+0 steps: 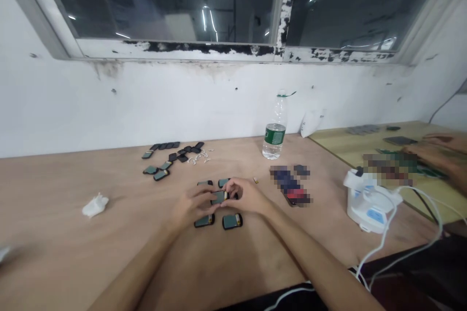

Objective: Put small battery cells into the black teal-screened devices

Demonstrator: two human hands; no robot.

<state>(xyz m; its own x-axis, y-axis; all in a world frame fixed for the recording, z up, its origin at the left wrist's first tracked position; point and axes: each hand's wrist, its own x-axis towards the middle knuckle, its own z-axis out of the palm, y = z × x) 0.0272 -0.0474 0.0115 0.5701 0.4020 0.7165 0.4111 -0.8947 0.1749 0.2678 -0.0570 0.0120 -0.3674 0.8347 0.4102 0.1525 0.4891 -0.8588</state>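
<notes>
A flat module [219, 198] with a teal face and a yellow end sits between both hands above the middle of the wooden table [54, 214] (whether it touches the wood is hidden). The left hand [193, 205] closes on its left side and the right hand [245, 196] pinches its right end, so both grips are nearly shut and have hold of it. Four similar modules [232, 221] lie around it, at 5, 7, 11 and 12 o'clock. Further out at 10 o'clock are more modules [156, 170] and small white clips [199, 156]. A water bottle [274, 141] stands at 1 o'clock, a pixelated patch [290, 185] lies at 3 o'clock and a crumpled tissue [95, 205] at 9 o'clock. Beyond the patch sits a white corded appliance [370, 201], and another person's hand [438, 155] reaches over a yellowish board [365, 143] at the far right.
</notes>
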